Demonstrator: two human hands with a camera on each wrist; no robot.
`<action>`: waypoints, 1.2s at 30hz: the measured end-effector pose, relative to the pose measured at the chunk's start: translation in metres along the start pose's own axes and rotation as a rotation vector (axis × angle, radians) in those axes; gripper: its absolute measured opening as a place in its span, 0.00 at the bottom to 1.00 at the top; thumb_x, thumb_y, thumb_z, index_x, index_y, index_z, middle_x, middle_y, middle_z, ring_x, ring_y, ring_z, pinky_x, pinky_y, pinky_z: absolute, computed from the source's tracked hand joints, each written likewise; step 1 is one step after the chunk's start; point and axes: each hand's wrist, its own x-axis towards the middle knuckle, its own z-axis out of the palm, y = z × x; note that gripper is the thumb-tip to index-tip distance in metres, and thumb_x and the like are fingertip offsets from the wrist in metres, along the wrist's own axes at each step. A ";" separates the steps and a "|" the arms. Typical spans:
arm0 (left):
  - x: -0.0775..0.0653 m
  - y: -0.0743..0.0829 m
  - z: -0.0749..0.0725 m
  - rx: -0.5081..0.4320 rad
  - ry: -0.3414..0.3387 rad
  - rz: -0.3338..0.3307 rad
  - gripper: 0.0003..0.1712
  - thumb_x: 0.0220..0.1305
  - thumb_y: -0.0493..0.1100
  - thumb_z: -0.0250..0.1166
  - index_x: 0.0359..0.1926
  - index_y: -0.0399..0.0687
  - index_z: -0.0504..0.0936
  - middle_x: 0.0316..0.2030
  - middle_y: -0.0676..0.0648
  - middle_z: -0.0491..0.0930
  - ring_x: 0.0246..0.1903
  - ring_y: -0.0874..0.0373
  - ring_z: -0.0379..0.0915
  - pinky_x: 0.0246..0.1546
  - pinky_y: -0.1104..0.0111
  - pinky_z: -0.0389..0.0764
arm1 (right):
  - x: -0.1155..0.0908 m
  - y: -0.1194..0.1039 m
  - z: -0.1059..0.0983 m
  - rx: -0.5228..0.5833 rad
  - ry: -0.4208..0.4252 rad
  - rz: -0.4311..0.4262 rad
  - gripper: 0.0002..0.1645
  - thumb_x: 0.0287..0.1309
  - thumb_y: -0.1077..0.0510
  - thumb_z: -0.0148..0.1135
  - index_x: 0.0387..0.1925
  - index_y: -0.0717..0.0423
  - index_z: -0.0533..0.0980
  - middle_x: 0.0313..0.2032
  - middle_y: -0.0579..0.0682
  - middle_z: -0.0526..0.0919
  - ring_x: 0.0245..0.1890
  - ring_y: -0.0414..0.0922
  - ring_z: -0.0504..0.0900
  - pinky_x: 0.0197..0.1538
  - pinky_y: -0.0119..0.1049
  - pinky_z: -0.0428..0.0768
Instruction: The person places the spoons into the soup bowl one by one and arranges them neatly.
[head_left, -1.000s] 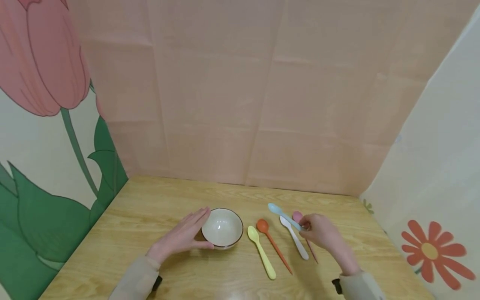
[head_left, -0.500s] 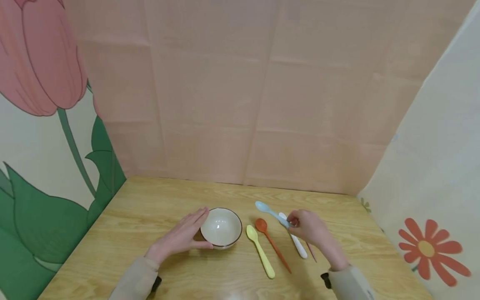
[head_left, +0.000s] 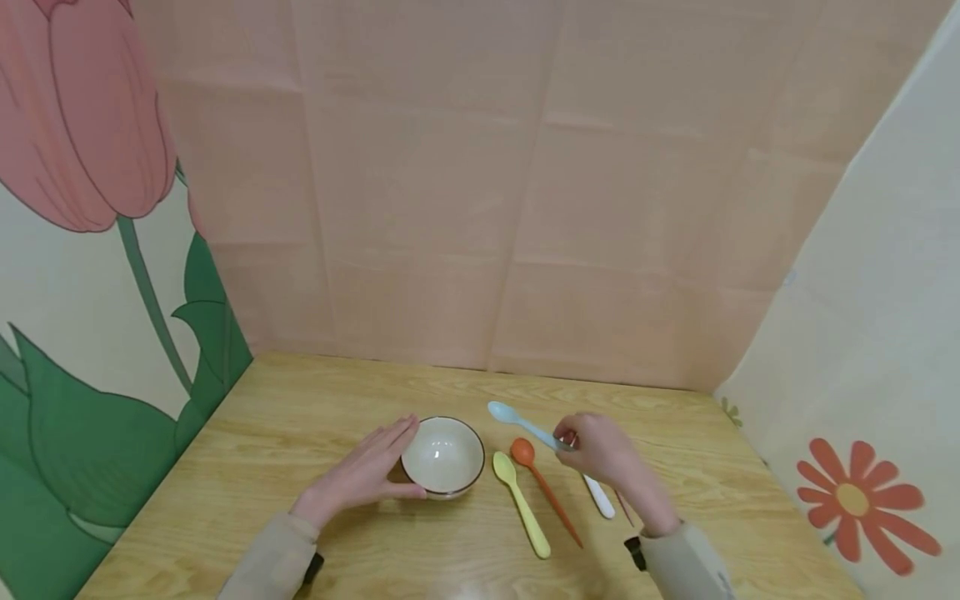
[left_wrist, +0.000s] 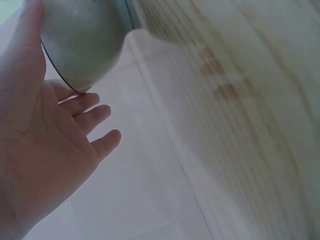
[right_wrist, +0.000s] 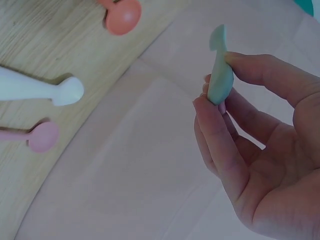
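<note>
A cream bowl (head_left: pixel 443 457) with a dark rim stands on the wooden table. My left hand (head_left: pixel 367 475) rests against its left side, fingers straight along the far left of the rim and thumb at the near side. In the left wrist view the bowl (left_wrist: pixel 85 40) shows beside the thumb, with the fingertips (left_wrist: pixel 107 142) spread past its rim. My right hand (head_left: pixel 603 450) pinches the handle end of a light blue spoon (head_left: pixel 527 426), raised with its bowl end pointing left. The right wrist view shows that spoon (right_wrist: pixel 220 75) between thumb and fingers.
Right of the bowl lie a yellow spoon (head_left: pixel 522 504) and an orange spoon (head_left: pixel 547 493). A white spoon (head_left: pixel 598 497) and a pink spoon (head_left: pixel 624 507) lie partly hidden under my right hand. A pink cloth (head_left: pixel 450 208) hangs behind the table (head_left: pixel 322 383).
My right hand has moved left with the light blue spoon, from above the white and pink spoons to beyond the orange one's head. The left hand and the bowl have stayed put.
</note>
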 end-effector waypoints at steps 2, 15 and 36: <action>0.000 0.000 0.000 0.000 0.000 -0.001 0.64 0.54 0.75 0.63 0.76 0.36 0.54 0.76 0.36 0.54 0.75 0.40 0.53 0.75 0.43 0.57 | 0.001 -0.004 0.001 0.000 0.005 -0.018 0.07 0.49 0.63 0.72 0.33 0.56 0.83 0.28 0.46 0.83 0.27 0.36 0.76 0.30 0.30 0.76; -0.001 0.001 -0.001 0.003 -0.008 -0.004 0.63 0.54 0.74 0.63 0.76 0.36 0.53 0.76 0.36 0.53 0.76 0.41 0.53 0.75 0.43 0.57 | 0.005 -0.025 0.013 -0.049 0.016 -0.045 0.06 0.48 0.58 0.75 0.30 0.49 0.84 0.26 0.41 0.82 0.25 0.34 0.74 0.28 0.30 0.73; -0.002 0.002 -0.001 -0.004 -0.011 -0.006 0.63 0.54 0.74 0.63 0.76 0.36 0.53 0.76 0.36 0.53 0.76 0.41 0.52 0.75 0.42 0.57 | 0.006 -0.048 0.026 0.010 -0.057 -0.177 0.08 0.47 0.65 0.73 0.31 0.55 0.83 0.27 0.45 0.80 0.27 0.37 0.75 0.28 0.27 0.75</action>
